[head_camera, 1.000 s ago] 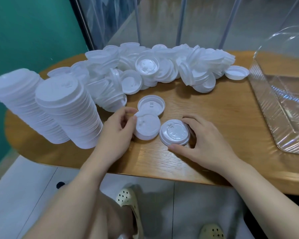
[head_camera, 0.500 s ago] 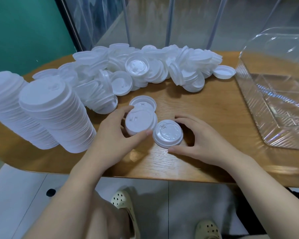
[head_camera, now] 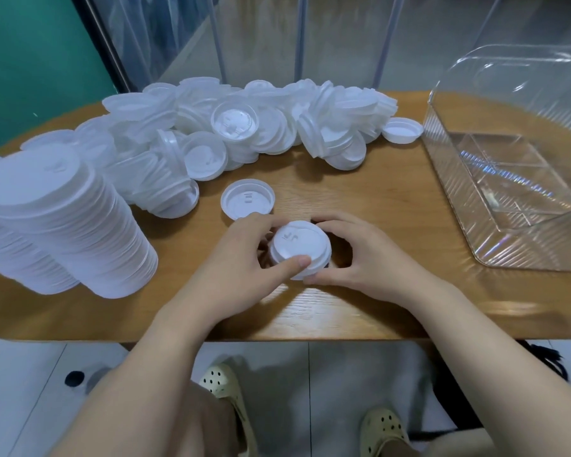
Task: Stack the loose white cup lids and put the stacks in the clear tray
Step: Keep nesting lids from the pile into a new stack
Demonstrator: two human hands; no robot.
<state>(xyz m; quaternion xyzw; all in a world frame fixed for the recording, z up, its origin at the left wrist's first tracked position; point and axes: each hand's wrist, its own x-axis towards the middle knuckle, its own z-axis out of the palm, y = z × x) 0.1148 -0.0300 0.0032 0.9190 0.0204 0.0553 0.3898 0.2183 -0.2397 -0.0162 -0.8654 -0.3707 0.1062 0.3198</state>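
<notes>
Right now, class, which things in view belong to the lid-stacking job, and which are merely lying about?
Part of the job:
- left hand and right hand, both gripping the small lid stack
- upturned lid
- loose lid pile
- tall finished stacks
- clear tray

Just lying about:
- wooden table
- perforated clogs
- black floor spot

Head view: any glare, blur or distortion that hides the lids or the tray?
Head view: wide-angle bending curves the table edge; the tall lid stacks at left are overexposed and slightly soft; the clear tray shows bright reflections; the held lids stay sharp.
</notes>
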